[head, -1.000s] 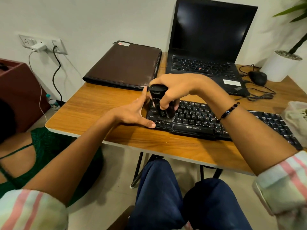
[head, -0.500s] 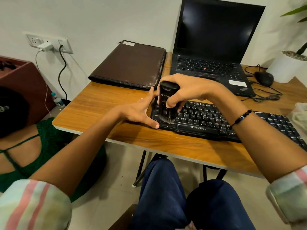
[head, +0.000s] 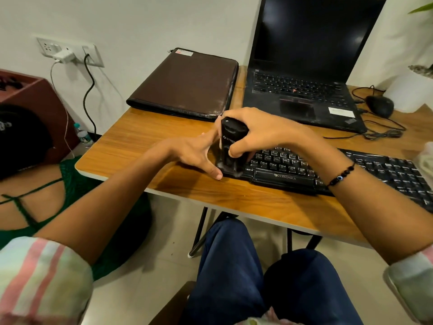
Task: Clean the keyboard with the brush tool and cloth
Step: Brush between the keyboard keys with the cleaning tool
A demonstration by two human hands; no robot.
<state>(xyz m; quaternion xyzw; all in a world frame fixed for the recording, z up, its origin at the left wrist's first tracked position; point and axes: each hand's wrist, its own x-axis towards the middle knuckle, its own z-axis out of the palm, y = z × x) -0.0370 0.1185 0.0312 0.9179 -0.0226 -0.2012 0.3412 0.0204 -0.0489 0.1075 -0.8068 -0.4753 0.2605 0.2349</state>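
Right hand (head: 262,130) curled round the brush (head: 230,146), held upright, bristles on the keyboard (head: 328,170) at its left end. Left hand (head: 199,156) open, fingers spread, bracing that end on the worktop (head: 164,137). Best: short light strokes along rows, keyboard pinned.

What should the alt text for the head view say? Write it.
The right hand grips a black brush tool upright on the left end of a keyboard, while the open left hand steadies the keyboard's edge on a wooden table.
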